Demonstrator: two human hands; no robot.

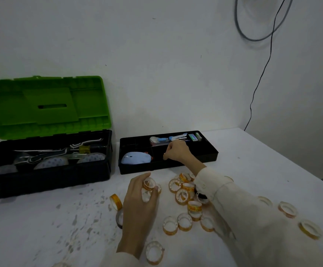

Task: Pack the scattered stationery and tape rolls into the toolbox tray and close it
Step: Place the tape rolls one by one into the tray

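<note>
The black tray (pixel 210 151) lies on the table to the right of the toolbox (pixel 47 178), whose green lid (pixel 47 105) stands open. In the tray are a pale blue mouse-shaped item (pixel 135 158), a stapler (pixel 168 140) and small boxes (pixel 194 136). My right hand (pixel 178 151) hovers over the tray's front middle compartment with fingers curled; whether it holds anything is hidden. My left hand (pixel 139 201) is closed on a clear tape roll (pixel 149 183) just in front of the tray. Several small orange-cored tape rolls (pixel 182 196) lie scattered on the table.
Large tape rolls and tools fill the toolbox base. More rolls lie at the right (pixel 287 209) and near the table's front edge (pixel 154 252). A dark roll (pixel 119 218) sits left of my left wrist. A black cable (pixel 261 78) hangs down the wall.
</note>
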